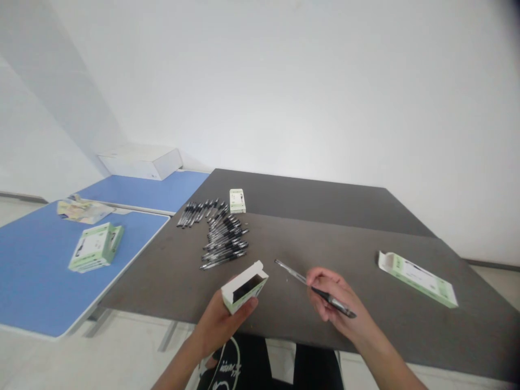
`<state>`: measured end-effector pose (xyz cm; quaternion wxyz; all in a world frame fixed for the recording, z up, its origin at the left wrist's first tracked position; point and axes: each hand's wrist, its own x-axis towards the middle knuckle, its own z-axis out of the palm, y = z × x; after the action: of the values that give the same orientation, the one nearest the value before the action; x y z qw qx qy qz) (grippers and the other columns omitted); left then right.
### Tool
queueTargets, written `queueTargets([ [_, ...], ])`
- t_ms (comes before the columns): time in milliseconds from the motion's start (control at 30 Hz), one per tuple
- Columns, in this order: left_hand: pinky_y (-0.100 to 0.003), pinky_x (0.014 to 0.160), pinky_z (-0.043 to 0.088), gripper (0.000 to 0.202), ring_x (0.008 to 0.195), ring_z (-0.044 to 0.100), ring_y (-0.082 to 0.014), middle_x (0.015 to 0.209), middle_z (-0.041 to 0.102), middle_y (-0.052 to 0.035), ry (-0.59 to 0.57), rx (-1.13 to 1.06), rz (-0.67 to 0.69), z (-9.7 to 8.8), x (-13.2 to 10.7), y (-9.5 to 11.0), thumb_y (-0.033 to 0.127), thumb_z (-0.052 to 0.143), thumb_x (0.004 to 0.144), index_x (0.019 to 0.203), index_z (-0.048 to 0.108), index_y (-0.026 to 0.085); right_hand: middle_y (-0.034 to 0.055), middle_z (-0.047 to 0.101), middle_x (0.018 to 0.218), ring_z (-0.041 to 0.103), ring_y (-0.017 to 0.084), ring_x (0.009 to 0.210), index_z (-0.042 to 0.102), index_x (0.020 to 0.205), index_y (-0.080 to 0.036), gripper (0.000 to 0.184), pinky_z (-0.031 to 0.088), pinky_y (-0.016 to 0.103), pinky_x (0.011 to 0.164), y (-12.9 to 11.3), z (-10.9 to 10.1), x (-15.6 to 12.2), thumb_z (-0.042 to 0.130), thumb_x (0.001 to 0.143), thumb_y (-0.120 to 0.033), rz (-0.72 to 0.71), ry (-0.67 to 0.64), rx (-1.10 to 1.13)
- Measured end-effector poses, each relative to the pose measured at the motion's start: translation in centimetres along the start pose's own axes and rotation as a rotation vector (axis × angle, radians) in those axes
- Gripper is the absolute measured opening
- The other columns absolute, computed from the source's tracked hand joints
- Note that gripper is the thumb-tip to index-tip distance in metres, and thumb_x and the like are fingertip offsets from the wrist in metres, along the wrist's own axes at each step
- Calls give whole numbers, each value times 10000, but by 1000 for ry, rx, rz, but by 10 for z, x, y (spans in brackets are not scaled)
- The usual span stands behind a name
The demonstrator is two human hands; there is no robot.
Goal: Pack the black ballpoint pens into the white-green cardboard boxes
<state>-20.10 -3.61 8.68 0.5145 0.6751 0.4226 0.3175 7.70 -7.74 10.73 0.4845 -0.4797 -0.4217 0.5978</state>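
Observation:
My left hand (222,325) is shut around a small white and green cardboard box (244,287), whose open end shows a dark inside. My right hand (335,299) grips a ballpoint pen (303,277) with a clear barrel and a black end. The hands are apart, with the pen's far tip close to the box. Beyond them on the dark tabletop (325,208) lies a loose group of several black and clear pens (221,235). A small green-and-white box (238,201) stands behind that group.
A flattened green-and-white carton (418,279) lies at the right of the dark table. On the blue table (36,271) to the left are a similar carton (95,247) and some papers (81,211). A white box (140,162) sits beyond, against the wall.

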Motion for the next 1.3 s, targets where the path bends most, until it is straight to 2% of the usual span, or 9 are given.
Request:
queueTargets([
  [167,-415,1073,559,417,1184,739,-319,1226,806,-99,-37,-50,29,16,13,-1,446,705,955,1286,741,196,149,841,973,783,206,637,743,1101,-184,553,476,173,378,-5,-8,-9,615,900,-682,56,-16,223],
  [233,-404,1059,561,390,1169,741,-312,1202,809,-92,-58,-44,29,20,17,0,435,699,960,1264,745,195,193,784,1261,830,276,870,735,1269,-188,683,559,210,416,-8,-13,-13,543,926,-745,40,-117,337],
  [333,-393,1029,565,353,1134,747,-303,1165,810,-89,-94,-17,25,24,19,0,426,682,972,1226,748,189,146,681,1459,827,278,979,676,1398,-278,600,586,194,422,-11,-21,-21,795,875,-544,-82,-234,411],
  [433,-386,1009,567,345,1114,749,-292,1176,805,-92,-111,-11,30,30,19,-1,415,675,980,1232,736,188,127,786,1289,817,183,675,717,1285,-285,453,539,150,381,-13,-20,-30,873,864,-344,-228,-106,315],
  [500,-382,1011,562,346,1114,743,-283,1195,801,-91,-108,-6,50,34,19,-1,398,685,977,1251,723,191,113,853,1022,727,130,462,741,1137,-233,253,488,142,348,-17,-11,-36,745,983,-433,-318,30,249],
  [667,-365,1010,556,371,1089,729,-253,1241,784,-81,-158,0,143,39,19,5,340,676,991,1339,680,212,32,787,699,557,75,340,704,955,-217,331,409,160,358,-34,19,-53,577,1073,-499,-548,269,68],
  [833,-360,1007,559,399,1077,718,-239,1276,760,-89,-152,16,208,40,15,10,286,685,989,1380,653,214,-7,759,722,552,82,404,693,1030,-259,225,447,174,402,-43,25,-56,520,1115,-375,-691,142,-169],
  [1100,-355,1023,554,411,1106,718,-234,1279,738,-95,-160,-6,229,38,10,15,280,677,995,1400,632,228,-27,744,727,568,81,419,696,1039,-239,164,437,184,418,-47,34,-38,544,1092,-272,-661,25,-500],
  [1300,-363,1087,529,412,1242,688,-269,1359,727,-102,-148,-51,173,40,8,19,271,655,988,1395,639,213,-18,715,605,673,141,524,776,919,-243,258,503,229,558,-45,45,-19,610,1062,-379,-549,14,-724],
])
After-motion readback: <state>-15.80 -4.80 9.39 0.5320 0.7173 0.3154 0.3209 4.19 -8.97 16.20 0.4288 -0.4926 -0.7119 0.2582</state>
